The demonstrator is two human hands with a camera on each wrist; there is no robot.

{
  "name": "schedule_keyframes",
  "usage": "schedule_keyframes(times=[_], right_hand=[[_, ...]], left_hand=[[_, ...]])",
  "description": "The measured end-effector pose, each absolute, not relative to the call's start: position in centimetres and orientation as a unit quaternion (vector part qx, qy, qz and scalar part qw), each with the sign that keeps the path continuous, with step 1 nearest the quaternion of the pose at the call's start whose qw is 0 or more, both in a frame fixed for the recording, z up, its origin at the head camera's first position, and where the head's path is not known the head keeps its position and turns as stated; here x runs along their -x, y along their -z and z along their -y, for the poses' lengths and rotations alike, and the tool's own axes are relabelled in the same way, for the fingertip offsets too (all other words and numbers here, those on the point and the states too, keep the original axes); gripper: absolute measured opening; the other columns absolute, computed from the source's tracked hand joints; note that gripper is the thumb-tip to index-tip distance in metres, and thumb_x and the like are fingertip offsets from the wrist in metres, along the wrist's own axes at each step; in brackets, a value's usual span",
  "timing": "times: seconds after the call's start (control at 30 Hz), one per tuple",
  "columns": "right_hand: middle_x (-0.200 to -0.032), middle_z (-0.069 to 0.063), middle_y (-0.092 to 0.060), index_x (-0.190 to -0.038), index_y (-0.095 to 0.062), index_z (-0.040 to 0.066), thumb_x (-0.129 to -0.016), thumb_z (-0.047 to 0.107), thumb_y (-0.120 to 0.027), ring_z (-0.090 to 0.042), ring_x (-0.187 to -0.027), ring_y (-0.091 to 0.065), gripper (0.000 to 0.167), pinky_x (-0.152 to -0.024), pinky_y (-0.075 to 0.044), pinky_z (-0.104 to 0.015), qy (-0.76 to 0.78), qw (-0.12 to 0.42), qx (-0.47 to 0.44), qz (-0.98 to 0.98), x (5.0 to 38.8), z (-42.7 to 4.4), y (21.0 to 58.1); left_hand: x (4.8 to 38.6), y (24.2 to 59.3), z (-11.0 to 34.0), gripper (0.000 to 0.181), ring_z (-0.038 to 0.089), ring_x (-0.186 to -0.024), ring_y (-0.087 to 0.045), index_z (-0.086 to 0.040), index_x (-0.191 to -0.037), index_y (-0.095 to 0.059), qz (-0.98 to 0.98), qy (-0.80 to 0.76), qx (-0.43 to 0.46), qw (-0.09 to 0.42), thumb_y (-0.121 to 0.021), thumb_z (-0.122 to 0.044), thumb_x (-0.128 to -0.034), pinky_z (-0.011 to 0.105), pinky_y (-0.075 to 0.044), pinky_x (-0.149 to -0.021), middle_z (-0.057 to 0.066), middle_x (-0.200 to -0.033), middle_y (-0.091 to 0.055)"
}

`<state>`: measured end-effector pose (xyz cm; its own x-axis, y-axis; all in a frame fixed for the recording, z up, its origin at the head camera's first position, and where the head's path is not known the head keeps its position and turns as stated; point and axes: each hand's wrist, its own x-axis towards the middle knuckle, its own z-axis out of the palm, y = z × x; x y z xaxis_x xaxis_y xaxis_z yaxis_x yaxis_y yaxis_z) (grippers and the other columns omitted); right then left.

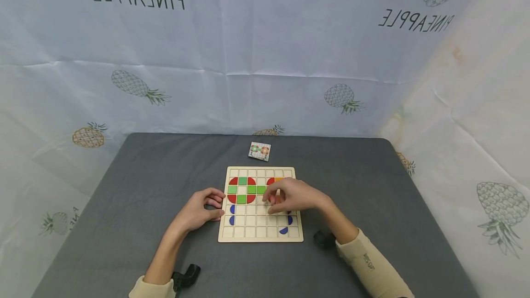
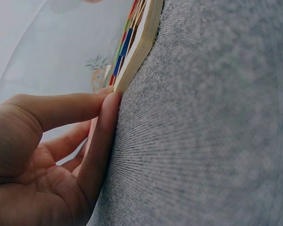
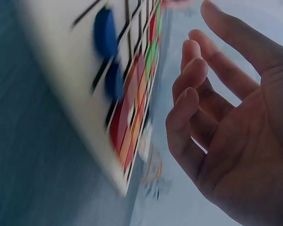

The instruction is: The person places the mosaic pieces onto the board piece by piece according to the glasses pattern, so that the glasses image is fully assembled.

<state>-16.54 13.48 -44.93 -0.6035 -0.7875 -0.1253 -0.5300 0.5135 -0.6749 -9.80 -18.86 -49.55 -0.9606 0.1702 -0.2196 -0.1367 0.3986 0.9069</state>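
A wooden grid board (image 1: 250,232) lies flat on the table. On its left, red quarter-round pieces (image 1: 251,198) and green squares (image 1: 242,180) form a ring; another red-and-orange group is partly hidden under my right hand. Blue half-round pieces (image 1: 232,220) sit lower on both sides. My left hand (image 1: 194,213) is at the left edge; in the left wrist view its thumb and a finger pinch the board's rim (image 2: 140,52). Above the board's right half hovers my right hand (image 1: 296,194), its fingers loosely bent and apart from the thumb, with nothing between them.
Behind the board lies a small card (image 1: 259,151) with a coloured pattern. The dark grey table (image 1: 174,160) reaches back to a pale curtain (image 1: 265,36) printed with pineapples. Black wrist mounts (image 1: 188,277) sit by both forearms.
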Motion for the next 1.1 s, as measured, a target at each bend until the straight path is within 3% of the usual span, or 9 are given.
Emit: schedule_keyframes(times=[0.33,0.67,1.1], right_hand=[[-0.092,0.003,-0.069,-0.118,-0.079,0.013,-0.092,0.023,-0.089,-0.008,-0.063,-0.055,0.03,-0.054,-0.046,-0.021,0.335,0.237,0.325,-0.852,16.9,-20.6,45.3],[-0.099,-0.002,-0.07,-0.118,-0.079,0.014,-0.089,0.019,-0.091,-0.006,-0.066,-0.057,0.032,-0.06,-0.05,-0.02,0.318,0.246,0.274,-0.874,16.4,-26.8,46.4],[-0.092,-0.004,-0.07,-0.111,-0.079,0.009,-0.088,0.015,-0.09,-0.004,-0.064,-0.055,0.026,-0.057,-0.048,-0.021,0.345,0.239,0.262,-0.869,16.5,-29.6,47.6]], left_hand=[[9.8,49.6,18.9,0.045,0.021,-0.099,-0.065,0.005,-0.132,-0.065,-0.819,-0.557,-0.012,0.14,-0.083,0.003,-0.0904,0.031,-0.069,-0.073,0.02,-0.118,-0.065],[9.7,49.7,18.9,0.045,0.022,-0.099,-0.064,0.005,-0.133,-0.064,-0.819,-0.557,-0.021,0.138,-0.081,0.005,-0.0912,0.029,-0.068,-0.073,0.02,-0.117,-0.064],[9.7,49.7,18.9,0.044,0.022,-0.099,-0.064,0.005,-0.132,-0.065,-0.82,-0.555,-0.021,0.137,-0.082,0.004,-0.0912,0.029,-0.067,-0.072,0.02,-0.118,-0.064]])
